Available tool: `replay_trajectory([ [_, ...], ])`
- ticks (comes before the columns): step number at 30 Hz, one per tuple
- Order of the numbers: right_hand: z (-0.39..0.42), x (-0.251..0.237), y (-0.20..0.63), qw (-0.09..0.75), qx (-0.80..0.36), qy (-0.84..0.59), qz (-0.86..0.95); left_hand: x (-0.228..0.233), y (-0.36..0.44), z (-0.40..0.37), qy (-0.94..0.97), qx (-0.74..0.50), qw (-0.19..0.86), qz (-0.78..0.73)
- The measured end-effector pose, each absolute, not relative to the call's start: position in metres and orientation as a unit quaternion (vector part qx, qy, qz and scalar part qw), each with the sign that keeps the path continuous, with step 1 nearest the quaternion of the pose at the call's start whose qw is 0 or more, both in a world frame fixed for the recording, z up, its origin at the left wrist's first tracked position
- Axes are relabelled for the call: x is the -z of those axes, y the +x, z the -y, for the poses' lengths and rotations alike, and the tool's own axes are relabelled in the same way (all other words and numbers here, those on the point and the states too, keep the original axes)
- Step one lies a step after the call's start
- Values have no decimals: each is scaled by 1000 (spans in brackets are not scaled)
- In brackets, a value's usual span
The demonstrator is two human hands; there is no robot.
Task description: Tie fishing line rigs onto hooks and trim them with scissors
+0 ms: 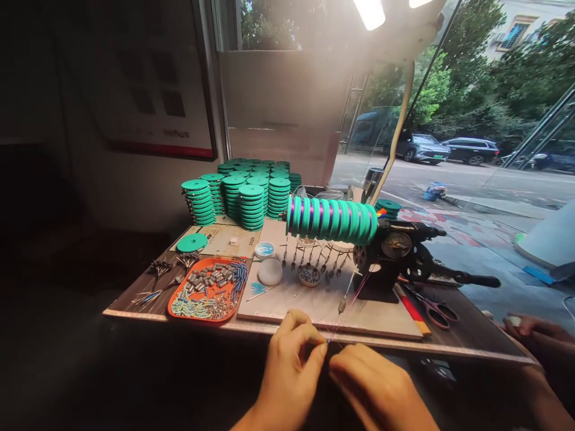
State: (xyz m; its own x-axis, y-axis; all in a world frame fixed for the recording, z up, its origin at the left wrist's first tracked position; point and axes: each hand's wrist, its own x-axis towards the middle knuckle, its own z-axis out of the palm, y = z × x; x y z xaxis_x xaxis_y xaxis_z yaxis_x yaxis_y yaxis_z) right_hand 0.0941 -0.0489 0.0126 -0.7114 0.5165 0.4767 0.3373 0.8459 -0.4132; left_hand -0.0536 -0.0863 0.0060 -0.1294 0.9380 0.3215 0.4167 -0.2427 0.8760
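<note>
At the table's front edge, my left hand (300,359) pinches a thin pink fishing line (334,328) between thumb and forefinger. A tiny bluish piece shows at those fingertips, too small to name. Close beside it on the right, my right hand (377,383) is closed with its fingers bent down; what they hold is hidden. The line runs up toward a black hand-cranked winder (398,245) carrying a row of green foam spools (332,220) wound with purple line. A grey sinker (342,306) hangs below the winder, above the pale board (278,311).
Left of the board lies an orange tray (173,305) of sinkers and small tubes. Stacked green spools (251,206) stand behind. A small bowl of beads (309,275) and a white round lid (270,272) rest on the board. Scissors (433,310) lie right; another person's hand (534,329) is far right.
</note>
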Motion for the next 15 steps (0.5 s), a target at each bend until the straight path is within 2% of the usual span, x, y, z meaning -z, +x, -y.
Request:
replay_trajectory([
  [3,33,-54,79,214,-251,-289,899,4,-55,88,682,-488,44,-543],
  [5,15,-79,62,78,-326,-346,876,9,-56,87,697,-481,-75,-526],
  [7,-5,-96,43,-1,-357,-354,864,11,-59,85,703,-470,-147,-513],
  [10,-26,-107,15,-95,-373,-347,855,7,-61,83,726,-453,-188,-482],
  [12,-30,-112,2,-144,-370,-346,850,3,-61,83,745,-451,-177,-458],
  [15,-22,-122,-1,-136,-346,-330,868,-3,-59,84,737,-479,-64,-473],
])
